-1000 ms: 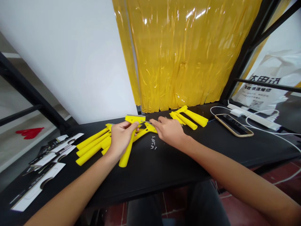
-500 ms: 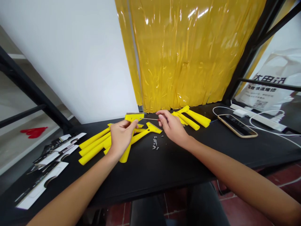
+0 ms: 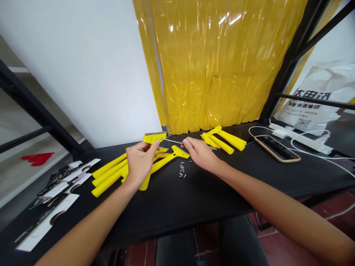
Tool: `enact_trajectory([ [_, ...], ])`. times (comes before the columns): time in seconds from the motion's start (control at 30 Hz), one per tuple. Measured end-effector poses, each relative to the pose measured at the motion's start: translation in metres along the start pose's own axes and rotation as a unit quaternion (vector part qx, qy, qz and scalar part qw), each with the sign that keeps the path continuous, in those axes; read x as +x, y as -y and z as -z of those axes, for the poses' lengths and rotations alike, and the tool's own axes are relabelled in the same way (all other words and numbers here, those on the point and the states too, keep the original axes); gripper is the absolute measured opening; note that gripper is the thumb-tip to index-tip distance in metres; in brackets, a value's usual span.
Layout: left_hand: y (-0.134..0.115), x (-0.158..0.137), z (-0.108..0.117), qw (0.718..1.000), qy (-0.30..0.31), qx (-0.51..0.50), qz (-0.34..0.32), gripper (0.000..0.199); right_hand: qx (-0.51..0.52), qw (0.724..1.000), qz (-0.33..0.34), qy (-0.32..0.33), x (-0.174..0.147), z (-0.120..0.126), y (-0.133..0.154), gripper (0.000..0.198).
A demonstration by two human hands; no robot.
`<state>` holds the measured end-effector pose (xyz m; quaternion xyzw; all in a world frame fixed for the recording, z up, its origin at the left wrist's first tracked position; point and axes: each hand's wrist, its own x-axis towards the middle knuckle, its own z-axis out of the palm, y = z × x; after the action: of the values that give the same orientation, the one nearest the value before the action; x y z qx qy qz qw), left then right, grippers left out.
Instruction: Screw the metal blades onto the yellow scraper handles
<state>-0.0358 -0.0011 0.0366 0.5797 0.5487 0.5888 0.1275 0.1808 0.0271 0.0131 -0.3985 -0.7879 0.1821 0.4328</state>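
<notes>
My left hand [image 3: 141, 161] is closed around a yellow scraper [image 3: 151, 138], with the metal blade along its head facing away from me. In my right hand [image 3: 200, 152] is a screwdriver [image 3: 172, 141]; its thin shaft points left and the tip meets the scraper's head at a screw. The fingers hide most of the screwdriver's handle. Several yellow scrapers [image 3: 109, 181] lie beneath and left of my left hand, one with its head [image 3: 180, 152] pointing right. Small screws [image 3: 182, 170] are scattered on the black table [image 3: 177, 207] between my hands.
More yellow scrapers [image 3: 229, 139] lie beyond my right hand. A phone [image 3: 277, 148], white cables and a power strip [image 3: 302, 138] are at the right. Black and white cardboard sleeves [image 3: 48, 223] lie at the left. A yellow plastic strip curtain [image 3: 216, 74] hangs behind the table.
My right hand's fingers have gone from spread about the screwdriver's handle to closed round it. The tip stays at the scraper's head. The whole view has shifted slightly.
</notes>
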Motion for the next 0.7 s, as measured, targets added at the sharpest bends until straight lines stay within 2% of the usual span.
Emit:
enact_trajectory([
  [0.07,0.0005,-0.0007,-0.0007,1.0,0.001,0.014,-0.002,0.024,0.012,1.0,-0.012,0.007,-0.001,-0.0027,-0.0008,0.019],
  [0.2,0.0045,0.0006,-0.0006,0.999,-0.007,0.029,-0.013,0.025,0.033,0.999,-0.014,0.028,-0.0012,-0.004,-0.0012,0.016],
  [0.3,0.0061,0.0009,-0.0002,0.999,-0.016,0.03,-0.02,0.024,0.05,0.995,-0.015,0.08,-0.0004,-0.0032,-0.0003,0.029],
  [0.37,0.006,0.0004,-0.0003,0.999,-0.016,0.023,-0.017,0.024,0.048,0.994,-0.022,0.092,-0.0006,-0.0047,-0.0002,0.038],
  [0.53,0.0031,0.0005,-0.0003,0.999,-0.018,0.024,-0.013,0.024,0.053,0.995,-0.057,0.055,-0.0019,-0.0094,-0.0029,0.024],
  [0.6,0.0017,0.0008,0.0002,0.999,-0.019,0.03,-0.014,0.024,0.051,0.996,-0.048,0.046,-0.0011,-0.0082,-0.004,0.022],
  [0.7,0.0003,0.0006,0.0008,0.999,-0.019,0.034,-0.023,0.023,0.039,0.998,-0.01,0.052,0.0005,-0.0052,-0.0049,0.033],
])
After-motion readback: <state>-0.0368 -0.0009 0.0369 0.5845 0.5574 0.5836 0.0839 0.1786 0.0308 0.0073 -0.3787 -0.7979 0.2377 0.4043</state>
